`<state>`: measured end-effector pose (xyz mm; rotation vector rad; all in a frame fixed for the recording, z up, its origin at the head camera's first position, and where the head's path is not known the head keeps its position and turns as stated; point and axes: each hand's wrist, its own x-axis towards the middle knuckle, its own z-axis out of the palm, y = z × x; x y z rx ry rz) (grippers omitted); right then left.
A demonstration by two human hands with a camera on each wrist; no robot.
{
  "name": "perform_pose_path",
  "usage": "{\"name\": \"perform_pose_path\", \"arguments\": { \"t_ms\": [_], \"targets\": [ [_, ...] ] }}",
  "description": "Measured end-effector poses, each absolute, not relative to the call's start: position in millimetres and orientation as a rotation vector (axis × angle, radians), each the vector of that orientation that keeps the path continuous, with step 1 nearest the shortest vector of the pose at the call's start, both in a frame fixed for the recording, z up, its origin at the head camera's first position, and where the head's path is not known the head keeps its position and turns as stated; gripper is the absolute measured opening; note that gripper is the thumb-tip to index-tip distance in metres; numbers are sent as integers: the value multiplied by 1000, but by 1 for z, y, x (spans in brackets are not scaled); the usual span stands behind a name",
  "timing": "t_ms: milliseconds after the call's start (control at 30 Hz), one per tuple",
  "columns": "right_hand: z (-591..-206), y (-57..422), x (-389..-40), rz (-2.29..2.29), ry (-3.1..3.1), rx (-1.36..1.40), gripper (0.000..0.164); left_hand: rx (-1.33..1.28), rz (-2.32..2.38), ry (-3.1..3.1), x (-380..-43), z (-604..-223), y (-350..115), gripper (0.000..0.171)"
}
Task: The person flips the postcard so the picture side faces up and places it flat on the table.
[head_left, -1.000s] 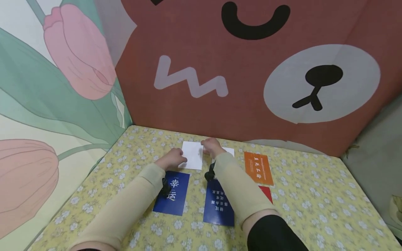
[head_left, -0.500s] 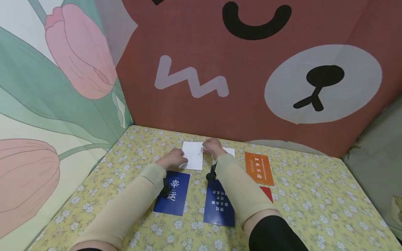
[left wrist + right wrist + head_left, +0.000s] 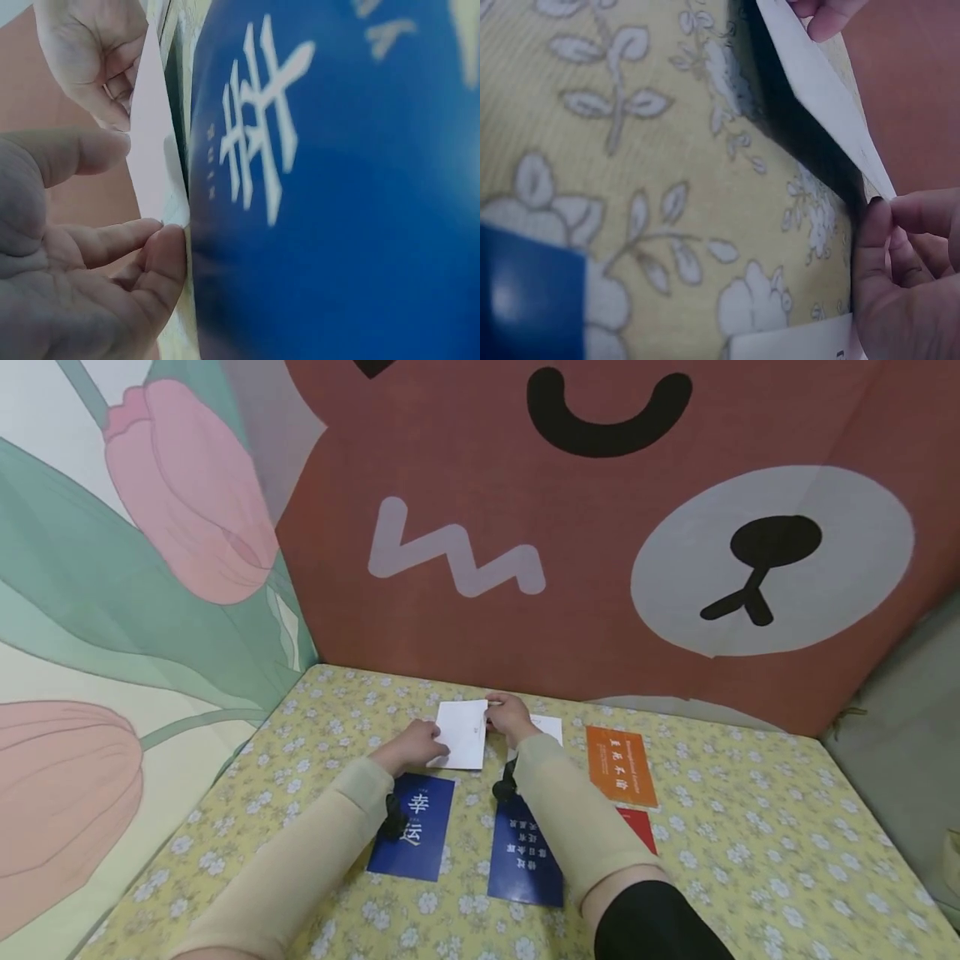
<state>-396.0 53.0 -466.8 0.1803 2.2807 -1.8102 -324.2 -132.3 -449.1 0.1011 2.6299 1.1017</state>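
A white card [image 3: 461, 737] is held between both hands at the far middle of the table. My left hand [image 3: 412, 745] pinches its near left corner, as the left wrist view shows, with another finger [image 3: 82, 156] stretched out over the card's edge. At the far right corner, the thumb and finger of my right hand [image 3: 510, 717] pinch the card. In the right wrist view the card [image 3: 817, 90] is tilted, with a dark shadow under it. A second white card [image 3: 550, 725] lies partly hidden behind the right hand.
Nearer lie a blue card [image 3: 420, 852] with large white characters and another blue card [image 3: 525, 885], partly under the right forearm. To the right are an orange card [image 3: 621, 766] and a red card [image 3: 639, 827], partly covered by the sleeve. A flowered cloth [image 3: 750, 860] covers the table; a printed backdrop [image 3: 585, 635] stands behind.
The head view has shifted very slightly. Both hands keep their hold on the white card in nearly the same place.
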Motion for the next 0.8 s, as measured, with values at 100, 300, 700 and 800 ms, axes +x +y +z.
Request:
{"name": "perform_pose_path", "arguments": {
  "t_ms": [100,300,700,800],
  "targets": [
    [-468,56,-395,-1841,2253,176,44,54,1236,2595,-323,-453,-133,41],
    [-466,57,-393,-1950,2177,225,44,-31,1369,2570,-319,-453,-134,48],
    [-468,59,-391,-2079,2100,256,43,-86,1408,2550,-315,-450,-136,46],
    [-468,60,-390,-2084,2098,266,43,-61,1474,2535,-313,-450,-138,46]
  ]
}}
